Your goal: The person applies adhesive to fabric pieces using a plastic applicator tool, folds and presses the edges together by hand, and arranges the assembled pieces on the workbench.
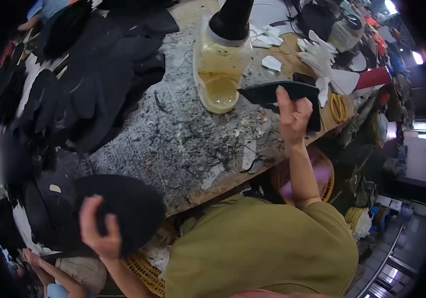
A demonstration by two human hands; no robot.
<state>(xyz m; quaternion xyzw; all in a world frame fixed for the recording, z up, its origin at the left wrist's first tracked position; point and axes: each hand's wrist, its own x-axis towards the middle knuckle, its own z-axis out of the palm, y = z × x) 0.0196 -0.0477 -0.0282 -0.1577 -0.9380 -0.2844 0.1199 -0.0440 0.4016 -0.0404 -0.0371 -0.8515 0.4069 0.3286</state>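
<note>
My right hand [294, 116] is raised over the table's right part, its thumb and fingers pinching a dark, thin, curved piece [257, 94] with a pointed left end. At lower left, my left hand [98, 233] is over a broad black rounded sheet [133, 208], thumb and fingers apart in a curve. Whether its fingertips touch the sheet I cannot tell. Between the hands, farther back, stands a clear plastic container [208, 64] with yellowish liquid at its near end. A black cone-like object [231, 22] rises from its back.
Black cut pieces [98, 74] pile up at the left. Yellow-handled scissors [339, 108], a crumpled white glove [317, 57] and a red cone [373, 78] sit at the right. The worktop [173, 129] is stained. Below its edge is a yellow basket [146, 275]. Another person's hands [32, 257] show at lower left.
</note>
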